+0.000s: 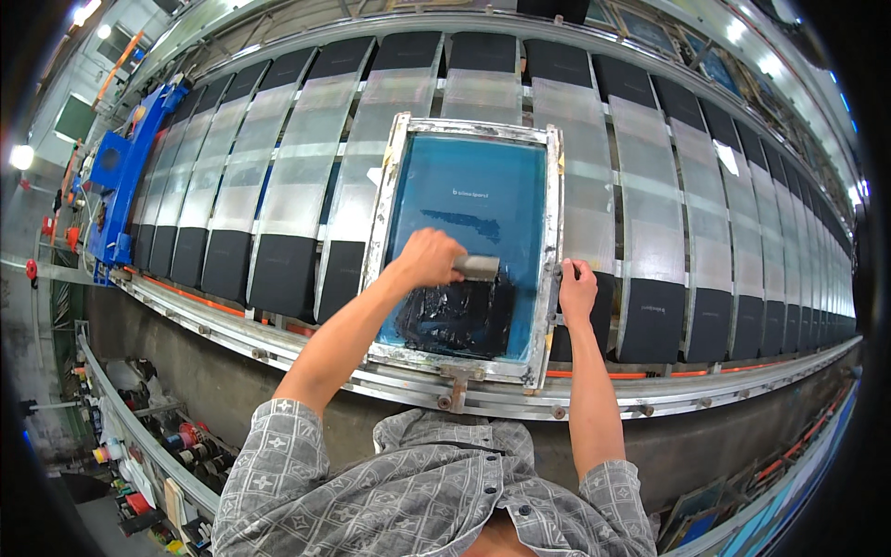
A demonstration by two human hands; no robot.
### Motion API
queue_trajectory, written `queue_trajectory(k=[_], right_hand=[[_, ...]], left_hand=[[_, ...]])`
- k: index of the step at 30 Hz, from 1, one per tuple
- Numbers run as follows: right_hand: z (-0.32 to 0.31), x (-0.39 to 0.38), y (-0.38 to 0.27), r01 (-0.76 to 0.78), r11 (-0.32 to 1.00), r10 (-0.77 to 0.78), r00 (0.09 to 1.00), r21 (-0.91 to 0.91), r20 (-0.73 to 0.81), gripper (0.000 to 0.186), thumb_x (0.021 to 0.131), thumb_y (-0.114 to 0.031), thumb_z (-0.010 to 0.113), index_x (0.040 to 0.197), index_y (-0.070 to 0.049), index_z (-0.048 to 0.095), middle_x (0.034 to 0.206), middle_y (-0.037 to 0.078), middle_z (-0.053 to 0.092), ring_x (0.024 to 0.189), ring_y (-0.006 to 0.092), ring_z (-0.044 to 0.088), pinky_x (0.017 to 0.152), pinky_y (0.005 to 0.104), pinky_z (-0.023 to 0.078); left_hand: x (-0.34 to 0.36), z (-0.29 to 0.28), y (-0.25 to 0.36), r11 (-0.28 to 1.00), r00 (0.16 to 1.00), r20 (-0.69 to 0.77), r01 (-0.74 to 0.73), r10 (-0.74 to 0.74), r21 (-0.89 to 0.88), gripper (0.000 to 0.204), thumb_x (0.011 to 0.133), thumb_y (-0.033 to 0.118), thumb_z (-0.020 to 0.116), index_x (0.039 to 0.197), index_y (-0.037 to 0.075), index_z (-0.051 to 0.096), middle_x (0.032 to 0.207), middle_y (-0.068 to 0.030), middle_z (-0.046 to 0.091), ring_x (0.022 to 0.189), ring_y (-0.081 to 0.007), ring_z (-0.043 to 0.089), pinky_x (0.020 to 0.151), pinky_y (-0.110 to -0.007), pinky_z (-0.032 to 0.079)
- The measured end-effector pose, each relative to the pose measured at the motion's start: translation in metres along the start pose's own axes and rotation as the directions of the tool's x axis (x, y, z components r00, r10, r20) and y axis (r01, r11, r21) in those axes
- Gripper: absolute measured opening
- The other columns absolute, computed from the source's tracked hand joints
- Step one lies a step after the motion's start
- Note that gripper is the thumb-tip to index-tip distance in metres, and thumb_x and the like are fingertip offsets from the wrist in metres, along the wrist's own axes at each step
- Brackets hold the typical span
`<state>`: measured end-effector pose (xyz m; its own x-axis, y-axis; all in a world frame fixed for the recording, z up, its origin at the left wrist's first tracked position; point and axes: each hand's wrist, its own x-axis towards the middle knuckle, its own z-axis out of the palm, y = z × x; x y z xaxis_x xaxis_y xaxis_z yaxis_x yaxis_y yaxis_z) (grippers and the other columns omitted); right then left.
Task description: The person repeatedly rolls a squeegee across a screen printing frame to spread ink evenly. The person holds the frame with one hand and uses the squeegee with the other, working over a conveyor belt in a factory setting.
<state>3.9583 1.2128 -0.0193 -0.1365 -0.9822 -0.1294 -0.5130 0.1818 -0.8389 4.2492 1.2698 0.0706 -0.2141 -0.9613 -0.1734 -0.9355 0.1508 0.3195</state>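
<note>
A screen printing frame (554, 204) with a blue mesh (473, 162) lies in front of me across the row of boards. My left hand (427, 258) is closed round the grey handle of a squeegee (478, 269), which rests on the mesh at the upper edge of a patch of black ink (445, 318). A thinner smear of dark ink shows farther up, below a small light design. At the frame's right side bar, my right hand (577, 283) has its fingers bent together against the edge. Whether they grip the bar is partly hidden.
Long boards with dark fabric pieces (654, 320) at their ends run off to both sides. A metal rail (501, 395) passes along their near edge. At the left stands a blue machine (125, 176); containers and tools (190, 441) sit at the lower left.
</note>
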Motion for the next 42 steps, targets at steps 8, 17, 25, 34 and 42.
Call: queue_trajectory(k=[8, 17, 25, 34, 42], right_hand=[[0.001, 0.001, 0.011, -0.067, 0.997, 0.065, 0.996, 0.03, 0.066, 0.029, 0.092, -0.029, 0.058, 0.098, -0.001, 0.065, 0.089, 0.014, 0.068, 0.084, 0.0274, 0.065, 0.078, 0.0357, 0.047], [0.011, -0.011, -0.141, 0.537, 0.841, -0.336, 0.609, -0.062, 0.719, 0.033, 0.08, -0.035, 0.071, 0.099, -0.008, 0.069, 0.099, 0.013, 0.068, 0.1, 0.0318, 0.059, 0.092, 0.0417, 0.043], [0.058, -0.012, -0.117, 0.805, 0.535, -0.421, 0.517, -0.256, 0.746, 0.021, 0.067, -0.021, 0.071, 0.085, -0.01, 0.069, 0.082, 0.011, 0.066, 0.092, 0.028, 0.059, 0.087, 0.04, 0.042], [0.024, -0.083, -0.095, 0.862, 0.498, -0.558, 0.404, -0.097, 0.724, 0.025, 0.066, -0.019, 0.072, 0.087, -0.007, 0.067, 0.076, 0.009, 0.063, 0.088, 0.026, 0.057, 0.085, 0.04, 0.041], [0.065, 0.007, -0.125, 0.793, 0.575, -0.423, 0.5, -0.203, 0.756, 0.016, 0.07, -0.017, 0.068, 0.082, -0.009, 0.066, 0.077, 0.014, 0.064, 0.085, 0.0322, 0.061, 0.082, 0.0429, 0.044]], left_hand=[[-0.051, 0.028, 0.027, 0.999, 0.991, 0.13, -0.04, 0.036, 0.028, 0.026, 0.067, 0.034, 0.081, 0.085, 0.017, 0.073, 0.076, -0.0107, 0.069, 0.078, -0.0321, 0.066, 0.073, -0.045, 0.052], [0.009, -0.002, -0.006, 0.999, 1.0, -0.008, -0.027, 0.027, 0.031, 0.027, 0.065, 0.035, 0.081, 0.082, 0.016, 0.073, 0.07, -0.0135, 0.067, 0.072, -0.036, 0.065, 0.067, -0.047, 0.052], [0.012, 0.013, -0.001, 1.0, 0.992, -0.127, 0.015, -0.016, -0.003, 0.011, 0.065, 0.02, 0.073, 0.073, 0.014, 0.069, 0.068, -0.0133, 0.065, 0.069, -0.0361, 0.064, 0.068, -0.047, 0.051], [-0.055, 0.026, 0.031, 0.999, 0.998, 0.047, -0.033, 0.034, -0.016, 0.018, 0.062, 0.016, 0.074, 0.08, 0.015, 0.072, 0.07, -0.0085, 0.067, 0.07, -0.0312, 0.064, 0.075, -0.04, 0.049], [0.031, 0.002, -0.011, 0.999, 0.999, -0.054, 0.011, -0.008, 0.045, 0.023, 0.07, 0.036, 0.077, 0.077, 0.015, 0.071, 0.074, -0.0133, 0.068, 0.075, -0.0357, 0.066, 0.07, -0.046, 0.052]])
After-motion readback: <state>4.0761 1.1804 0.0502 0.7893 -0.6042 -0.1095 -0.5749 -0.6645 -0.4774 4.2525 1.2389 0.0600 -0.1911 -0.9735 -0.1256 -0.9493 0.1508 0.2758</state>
